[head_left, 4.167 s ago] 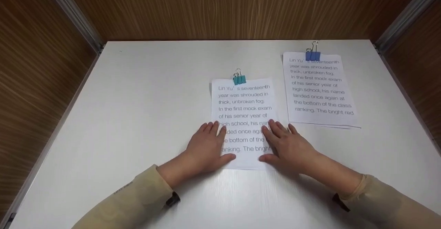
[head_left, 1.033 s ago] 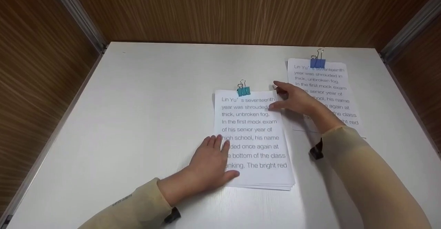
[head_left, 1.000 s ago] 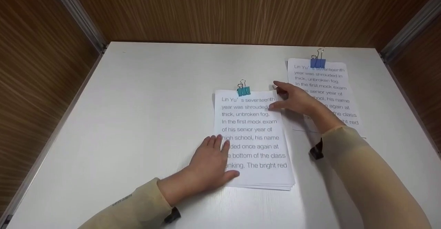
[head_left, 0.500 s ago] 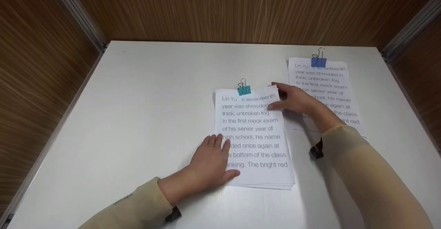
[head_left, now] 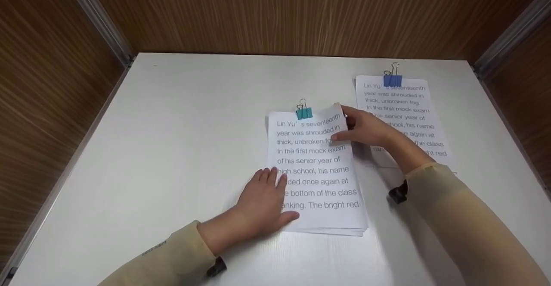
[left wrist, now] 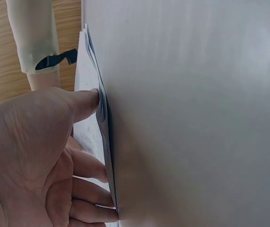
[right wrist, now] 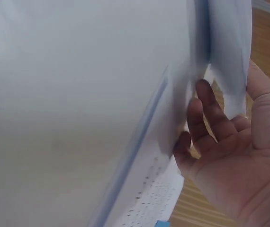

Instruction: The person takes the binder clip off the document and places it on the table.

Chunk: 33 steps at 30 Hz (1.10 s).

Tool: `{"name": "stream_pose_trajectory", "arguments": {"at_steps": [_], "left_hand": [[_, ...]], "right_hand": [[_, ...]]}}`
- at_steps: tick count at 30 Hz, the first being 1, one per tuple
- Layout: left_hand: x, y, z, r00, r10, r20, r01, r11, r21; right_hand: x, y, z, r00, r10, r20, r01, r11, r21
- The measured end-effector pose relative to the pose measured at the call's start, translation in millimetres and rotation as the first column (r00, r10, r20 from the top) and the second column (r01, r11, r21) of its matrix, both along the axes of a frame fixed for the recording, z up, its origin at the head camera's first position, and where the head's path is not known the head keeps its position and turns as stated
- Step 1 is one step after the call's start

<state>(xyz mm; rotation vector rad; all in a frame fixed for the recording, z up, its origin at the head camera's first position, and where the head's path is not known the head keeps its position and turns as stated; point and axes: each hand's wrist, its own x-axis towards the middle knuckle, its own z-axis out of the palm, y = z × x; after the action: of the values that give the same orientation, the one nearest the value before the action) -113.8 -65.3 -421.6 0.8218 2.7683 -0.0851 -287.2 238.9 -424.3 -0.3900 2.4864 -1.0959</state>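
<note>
Beige cloth covers my left forearm, its left sleeve ending above a small black strap at the wrist. Beyond the cuff, my left hand rests flat and ungripping, fingers straight, on the lower left edge of a white rectangular stack of printed paper lying on the smooth white worktop. The stack sits between my two hands, its long axis running away from me, its near-end sheets slightly fanned. A teal binder clip with silver wire handles bites its far edge, left of the middle.

To the right of that clip, my right hand pinches the stack's far right corner, thumb on the printed face and fingers behind, so the paper there curves up. That corner is what matters: it lies just left of my right palm, well apart from my left hand. How many sheets I have between my fingers, I cannot tell.

Farther right, a second white printed stack with a purple-blue clip lies partly hidden behind my right hand and wrist. My beige right sleeve comes last.
</note>
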Motion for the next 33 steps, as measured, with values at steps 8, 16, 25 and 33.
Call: {"name": "stream_pose_trajectory", "arguments": {"at_steps": [8,16,25,33], "left_hand": [[0.1,0.5,1.5,1.0,0.008,0.013,-0.007,1.0,-0.014],[-0.1,0.5,0.5,0.999,0.021,0.026,-0.021,1.0,-0.017],[0.0,1.0,-0.1,1.0,0.019,0.023,-0.019,1.0,-0.014],[-0.8,0.5,-0.5,0.999,0.02,0.026,-0.02,1.0,-0.007]], "right_hand": [[11.0,-5,4.2,1.0,-0.024,0.002,0.024,0.998,-0.05],[14.4,-5,3.3,0.999,-0.027,-0.029,0.023,0.993,-0.118],[13.2,-5,2.0,0.998,-0.043,-0.037,0.039,0.994,-0.101],[14.0,-7,3.1,0.996,-0.031,-0.088,0.036,0.997,0.063]]}}
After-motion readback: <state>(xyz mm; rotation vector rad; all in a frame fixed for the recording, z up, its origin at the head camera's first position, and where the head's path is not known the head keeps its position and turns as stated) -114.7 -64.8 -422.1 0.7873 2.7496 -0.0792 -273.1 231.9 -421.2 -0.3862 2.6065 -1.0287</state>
